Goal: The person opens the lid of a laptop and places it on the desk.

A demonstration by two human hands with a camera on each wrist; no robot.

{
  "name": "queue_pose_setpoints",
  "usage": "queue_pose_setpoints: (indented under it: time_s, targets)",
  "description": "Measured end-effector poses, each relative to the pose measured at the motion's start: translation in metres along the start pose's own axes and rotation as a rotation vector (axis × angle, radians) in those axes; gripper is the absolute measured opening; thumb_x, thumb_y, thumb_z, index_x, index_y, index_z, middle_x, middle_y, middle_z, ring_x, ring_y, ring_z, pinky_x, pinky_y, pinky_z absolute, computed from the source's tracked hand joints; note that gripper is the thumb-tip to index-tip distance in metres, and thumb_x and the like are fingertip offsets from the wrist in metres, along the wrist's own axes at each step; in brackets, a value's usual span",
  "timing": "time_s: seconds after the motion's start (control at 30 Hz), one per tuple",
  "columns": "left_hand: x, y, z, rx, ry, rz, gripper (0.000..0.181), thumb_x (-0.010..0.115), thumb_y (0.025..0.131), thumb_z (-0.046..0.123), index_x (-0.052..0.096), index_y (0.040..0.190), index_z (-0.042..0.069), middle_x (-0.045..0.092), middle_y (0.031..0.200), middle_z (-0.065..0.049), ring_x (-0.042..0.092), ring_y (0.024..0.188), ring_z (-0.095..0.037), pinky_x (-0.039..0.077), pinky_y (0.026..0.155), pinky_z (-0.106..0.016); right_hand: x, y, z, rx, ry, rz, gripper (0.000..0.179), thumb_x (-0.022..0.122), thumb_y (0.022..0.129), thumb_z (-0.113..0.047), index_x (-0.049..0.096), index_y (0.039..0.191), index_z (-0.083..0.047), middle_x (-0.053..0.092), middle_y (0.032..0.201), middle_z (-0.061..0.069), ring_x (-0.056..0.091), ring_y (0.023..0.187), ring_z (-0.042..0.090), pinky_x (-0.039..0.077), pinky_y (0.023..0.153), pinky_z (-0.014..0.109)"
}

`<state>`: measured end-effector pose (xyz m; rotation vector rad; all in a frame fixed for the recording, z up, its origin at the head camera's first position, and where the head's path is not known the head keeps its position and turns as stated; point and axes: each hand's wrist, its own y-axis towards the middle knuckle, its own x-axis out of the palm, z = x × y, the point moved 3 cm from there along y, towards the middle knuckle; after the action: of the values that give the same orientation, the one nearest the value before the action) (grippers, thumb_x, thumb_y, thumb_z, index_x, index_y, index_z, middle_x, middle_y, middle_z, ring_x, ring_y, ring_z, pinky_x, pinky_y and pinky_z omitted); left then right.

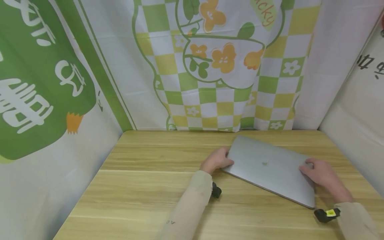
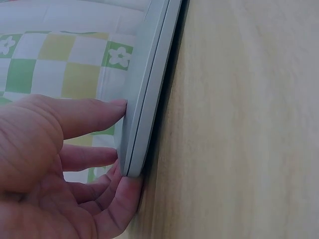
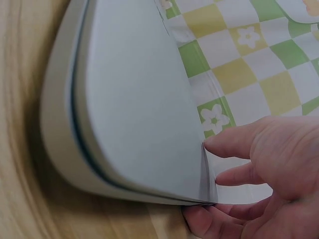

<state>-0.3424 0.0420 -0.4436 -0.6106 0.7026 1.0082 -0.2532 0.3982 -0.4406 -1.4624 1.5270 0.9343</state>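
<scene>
A closed silver laptop (image 1: 270, 170) with a logo on its lid lies askew over the wooden table, its right end nearer to me. My left hand (image 1: 216, 160) grips its left edge, thumb on the lid and fingertips curled at the underside, as the left wrist view shows on the laptop (image 2: 147, 94). At the opposite edge my right hand (image 1: 322, 172) holds it the same way. In the right wrist view the thumb touches the laptop's lid (image 3: 139, 109) while fingers reach beneath the edge. Whether the whole underside is off the table cannot be told.
The wooden table (image 1: 135, 193) runs back to a hanging cloth (image 1: 207, 96) with green and yellow checks. A printed cloth in green and white (image 1: 39, 86) hangs along the left side, and a pale cloth (image 1: 357, 113) borders the right.
</scene>
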Motion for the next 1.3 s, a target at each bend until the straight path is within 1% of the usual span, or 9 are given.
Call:
queue_pose_setpoints:
  time_s: [0.13,0.37,0.47,0.67,0.77,0.87,0.93,1.1,1.3]
  targets:
    - [-0.001,-0.001,-0.002,-0.012,-0.004,-0.003,0.048,0.069,0.09,0.026,0.059,0.131,0.004,0.067,0.123,-0.011,0.063,0.107,-0.022,0.053,0.095,-0.036,0.001,0.0,-0.002,0.001,-0.002,0.0,0.058,0.057,0.095,-0.028,0.048,0.124,0.021,0.056,0.11,0.043,0.061,0.09,0.045,0.053,0.069,0.049]
    - [-0.004,-0.004,-0.004,-0.028,-0.014,-0.005,0.048,0.07,0.089,0.024,0.06,0.13,0.004,0.068,0.122,-0.011,0.064,0.103,-0.02,0.054,0.092,-0.035,0.004,0.002,-0.006,-0.02,-0.023,0.007,0.058,0.058,0.095,-0.029,0.05,0.125,0.021,0.054,0.118,0.045,0.059,0.099,0.053,0.052,0.077,0.058]
    - [-0.005,-0.005,-0.005,-0.033,-0.012,-0.003,0.048,0.07,0.089,0.025,0.06,0.13,0.005,0.068,0.122,-0.011,0.064,0.103,-0.02,0.054,0.091,-0.034,0.005,0.003,-0.007,-0.019,-0.02,0.002,0.06,0.057,0.095,-0.03,0.049,0.125,0.021,0.052,0.121,0.046,0.058,0.102,0.054,0.052,0.078,0.059]
    - [-0.006,-0.007,-0.007,-0.036,-0.009,-0.003,0.047,0.07,0.089,0.025,0.06,0.13,0.004,0.067,0.123,-0.012,0.064,0.104,-0.021,0.054,0.091,-0.035,0.007,0.002,-0.01,-0.016,0.0,-0.006,0.059,0.058,0.095,-0.028,0.049,0.125,0.021,0.052,0.12,0.046,0.06,0.098,0.05,0.053,0.076,0.056]
    - [-0.007,-0.008,-0.008,-0.032,-0.005,-0.002,0.047,0.071,0.088,0.025,0.06,0.129,0.003,0.068,0.12,-0.012,0.064,0.101,-0.02,0.054,0.09,-0.035,0.007,0.001,-0.012,-0.012,0.004,-0.008,0.059,0.058,0.095,-0.028,0.049,0.125,0.021,0.053,0.119,0.045,0.061,0.094,0.045,0.053,0.074,0.054]
    - [-0.008,-0.01,-0.009,-0.03,0.0,0.0,0.047,0.071,0.088,0.024,0.06,0.128,0.003,0.068,0.118,-0.012,0.064,0.098,-0.019,0.054,0.088,-0.034,0.007,0.001,-0.014,-0.017,0.0,-0.008,0.058,0.058,0.095,-0.028,0.049,0.125,0.021,0.054,0.119,0.044,0.062,0.094,0.044,0.054,0.074,0.053]
    - [-0.009,-0.01,-0.009,-0.031,0.007,0.004,0.046,0.071,0.088,0.024,0.061,0.127,0.003,0.069,0.117,-0.012,0.063,0.096,-0.018,0.054,0.087,-0.034,0.007,0.0,-0.016,-0.027,-0.005,-0.007,0.058,0.058,0.095,-0.029,0.05,0.124,0.02,0.054,0.119,0.044,0.061,0.096,0.047,0.053,0.076,0.055]
    - [-0.01,-0.013,-0.009,-0.036,0.005,0.005,0.045,0.071,0.088,0.023,0.061,0.126,0.001,0.069,0.116,-0.013,0.064,0.095,-0.019,0.055,0.086,-0.034,0.008,0.0,-0.02,-0.032,-0.012,-0.022,0.058,0.058,0.095,-0.03,0.051,0.125,0.019,0.052,0.124,0.044,0.055,0.108,0.056,0.05,0.083,0.062]
    - [-0.012,-0.017,-0.012,-0.042,-0.007,0.005,0.045,0.072,0.088,0.023,0.061,0.126,0.0,0.068,0.117,-0.014,0.064,0.095,-0.02,0.056,0.085,-0.034,0.01,0.002,-0.024,-0.043,-0.012,-0.022,0.057,0.059,0.095,-0.029,0.05,0.126,0.019,0.051,0.124,0.045,0.053,0.11,0.058,0.049,0.085,0.063]
